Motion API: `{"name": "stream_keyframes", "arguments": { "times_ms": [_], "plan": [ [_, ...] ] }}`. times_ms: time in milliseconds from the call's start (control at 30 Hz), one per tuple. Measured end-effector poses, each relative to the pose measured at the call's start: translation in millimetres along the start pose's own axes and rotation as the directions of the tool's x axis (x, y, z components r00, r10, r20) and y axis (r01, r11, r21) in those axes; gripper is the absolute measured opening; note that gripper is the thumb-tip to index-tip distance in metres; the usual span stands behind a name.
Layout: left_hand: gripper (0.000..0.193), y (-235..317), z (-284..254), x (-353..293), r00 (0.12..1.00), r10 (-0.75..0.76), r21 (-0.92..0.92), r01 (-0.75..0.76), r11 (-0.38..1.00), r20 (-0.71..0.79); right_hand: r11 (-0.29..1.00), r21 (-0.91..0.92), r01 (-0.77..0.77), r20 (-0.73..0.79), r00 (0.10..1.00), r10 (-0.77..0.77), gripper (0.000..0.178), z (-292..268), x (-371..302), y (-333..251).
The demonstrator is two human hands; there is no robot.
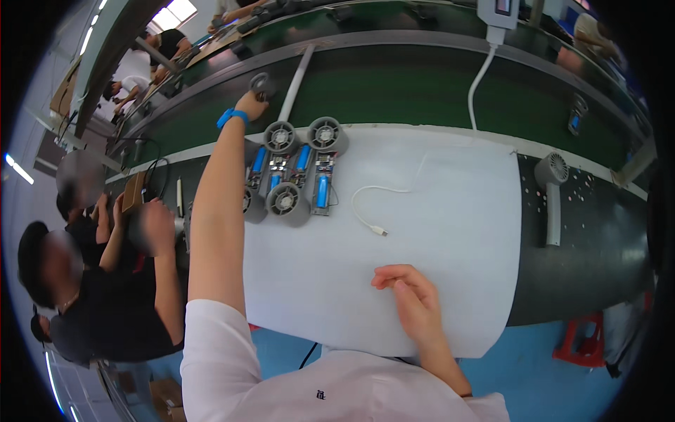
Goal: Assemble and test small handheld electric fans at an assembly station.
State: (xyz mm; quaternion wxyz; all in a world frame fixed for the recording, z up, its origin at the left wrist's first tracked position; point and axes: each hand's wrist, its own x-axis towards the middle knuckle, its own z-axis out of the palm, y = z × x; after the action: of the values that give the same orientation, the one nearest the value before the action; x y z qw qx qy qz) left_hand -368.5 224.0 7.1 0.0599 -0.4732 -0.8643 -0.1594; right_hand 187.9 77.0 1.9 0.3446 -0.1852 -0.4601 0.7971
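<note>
My left arm stretches far forward, and my left hand (252, 105) is closed on a grey handheld fan (261, 83) over the green conveyor belt. Its round head shows beyond my fingers; the rest is hidden by them. Below that hand several part-built fans lie in a cluster on the white mat, such as one with a round grey head (288, 202) and one with a blue battery (323, 191) and a bare circuit board. My right hand (416, 302) hovers near the mat's front part, loosely curled with nothing seen in it. A white cable (380, 230) with a metal plug lies beyond it.
The white mat (450, 246) covers the dark bench. Another grey fan (553, 204) lies at the right. Across the back runs the green belt (401, 98), with a white device (498, 17) hanging above. Co-workers (105, 302) sit at the left; a red stool (582, 341) stands right.
</note>
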Motion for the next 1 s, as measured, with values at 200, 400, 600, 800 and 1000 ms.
{"name": "stream_keyframes", "arguments": {
  "times_ms": [200, 400, 600, 800, 1000],
  "plan": [
    [0.06, -25.4, -38.8, -25.3, 0.995, 0.103, 0.046, -0.102, 0.994, -0.017, 0.992, -0.091, -0.084, -0.022, 0.996, 0.083, 0.024, -1.4, -3.4, -34.6],
    [0.037, 153.8, -106.9, -170.8, 0.826, 0.467, -0.252, -0.547, 0.798, -0.314, 0.609, -0.769, 0.193, -0.229, 0.806, -0.545, 0.019, -130.1, 53.1, -124.1],
    [0.052, 231.3, -127.1, -314.4, 0.673, 0.739, -0.326, -0.693, 0.643, 0.03, -0.108, -0.851, -0.514, -0.229, 0.548, -0.804, 0.034, -348.4, 180.2, -226.7],
    [0.057, 236.9, -91.5, -370.2, 0.682, 0.716, -0.308, -0.655, 0.69, 0.15, 0.224, -0.752, -0.62, -0.639, 0.6, -0.481, 0.092, -411.7, 255.6, -224.2],
    [0.056, 231.9, -82.0, -368.0, 0.698, 0.698, -0.307, -0.637, 0.707, 0.16, 0.269, -0.727, -0.631, -0.624, 0.445, -0.642, 0.044, -428.8, 235.7, -217.9]
  ]
}}
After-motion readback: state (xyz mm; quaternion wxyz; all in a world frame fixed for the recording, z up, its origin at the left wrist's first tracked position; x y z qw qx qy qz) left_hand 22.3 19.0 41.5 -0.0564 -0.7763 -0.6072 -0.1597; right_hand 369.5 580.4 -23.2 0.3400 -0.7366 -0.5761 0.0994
